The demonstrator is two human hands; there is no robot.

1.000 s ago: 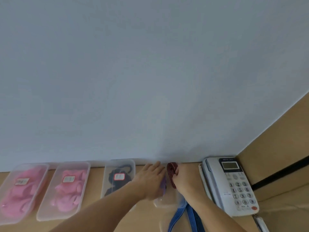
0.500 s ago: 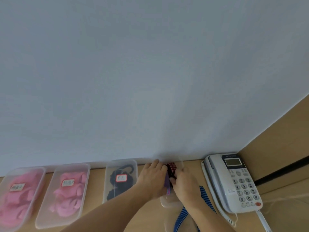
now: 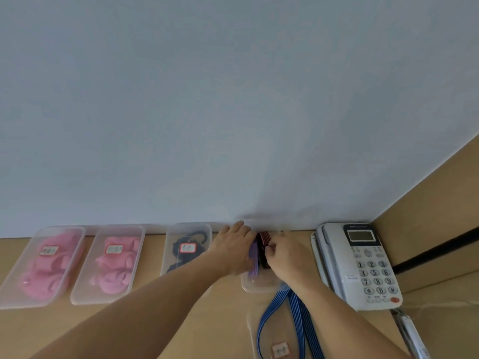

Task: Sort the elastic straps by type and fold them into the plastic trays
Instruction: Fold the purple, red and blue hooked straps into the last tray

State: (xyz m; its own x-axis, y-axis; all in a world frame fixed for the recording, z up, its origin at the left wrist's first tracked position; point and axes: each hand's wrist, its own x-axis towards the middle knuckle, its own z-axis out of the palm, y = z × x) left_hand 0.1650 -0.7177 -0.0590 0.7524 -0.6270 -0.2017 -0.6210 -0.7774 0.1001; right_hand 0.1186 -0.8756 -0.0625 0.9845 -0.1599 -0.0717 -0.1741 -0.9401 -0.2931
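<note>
Head view: a folded red-and-black strap is pinched by the right hand over a clear tray by the wall, while striped straps inside are pressed by the left hand, fingers flat.

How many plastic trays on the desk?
4 for sure: two hold pink straps at far left and beside it, one holds black straps, one sits under both hands. A labelled clear piece at bottom may be a fifth tray or lid.
</note>
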